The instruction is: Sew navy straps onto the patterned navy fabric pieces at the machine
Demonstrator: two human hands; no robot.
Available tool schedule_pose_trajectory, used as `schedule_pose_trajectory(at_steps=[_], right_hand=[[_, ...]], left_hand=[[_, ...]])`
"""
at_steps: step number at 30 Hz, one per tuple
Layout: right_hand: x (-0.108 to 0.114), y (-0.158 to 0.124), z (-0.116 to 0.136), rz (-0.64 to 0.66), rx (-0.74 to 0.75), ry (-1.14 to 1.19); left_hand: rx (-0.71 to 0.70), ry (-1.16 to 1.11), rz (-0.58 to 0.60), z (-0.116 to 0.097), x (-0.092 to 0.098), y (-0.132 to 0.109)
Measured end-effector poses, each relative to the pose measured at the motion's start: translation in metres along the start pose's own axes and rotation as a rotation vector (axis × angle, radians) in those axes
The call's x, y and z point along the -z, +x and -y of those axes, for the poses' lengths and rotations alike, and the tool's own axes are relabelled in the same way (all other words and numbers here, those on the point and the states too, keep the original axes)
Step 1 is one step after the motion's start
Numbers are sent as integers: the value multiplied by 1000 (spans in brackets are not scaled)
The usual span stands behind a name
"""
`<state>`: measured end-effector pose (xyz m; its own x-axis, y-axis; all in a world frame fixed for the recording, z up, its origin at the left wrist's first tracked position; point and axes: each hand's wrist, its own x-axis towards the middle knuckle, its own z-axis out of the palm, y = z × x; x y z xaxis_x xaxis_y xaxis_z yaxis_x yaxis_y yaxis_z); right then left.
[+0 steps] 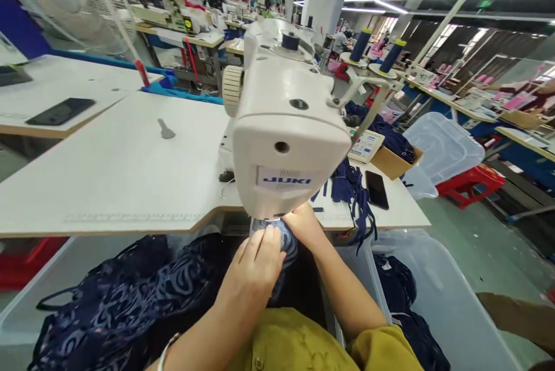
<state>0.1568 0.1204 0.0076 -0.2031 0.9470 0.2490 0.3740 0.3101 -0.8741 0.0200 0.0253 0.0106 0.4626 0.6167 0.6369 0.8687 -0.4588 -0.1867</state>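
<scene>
A white sewing machine (290,145) marked JUKI stands in front of me, its head hiding the needle area. Under it lies a piece of blue patterned fabric (289,247), hanging down over the table's front edge. My left hand (255,261) is closed over the fabric, fingers together on top and thumb at its side. On the fabric's right side is my right hand (306,223). Its fingers reach behind the machine head and are hidden, so their grip does not show.
Left below the table, a plastic bin (26,313) holds navy patterned garments (130,296); another bin (451,290) with dark cloth stands right. Navy strips (349,186), a phone (376,189) and a cardboard box (392,163) lie right of the machine. A flat grey tool (165,129) lies left.
</scene>
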Motion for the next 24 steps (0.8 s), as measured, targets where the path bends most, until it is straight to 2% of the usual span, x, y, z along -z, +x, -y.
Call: schedule_pose_trajectory(at_steps=[10,24], right_hand=[[-2,3,-8,-11,-45,0],[-5,3,-14,-3,-39,-15]], left_hand=[[27,8,46,-1,-3,1],[44,-5,33,-1,-5,0]])
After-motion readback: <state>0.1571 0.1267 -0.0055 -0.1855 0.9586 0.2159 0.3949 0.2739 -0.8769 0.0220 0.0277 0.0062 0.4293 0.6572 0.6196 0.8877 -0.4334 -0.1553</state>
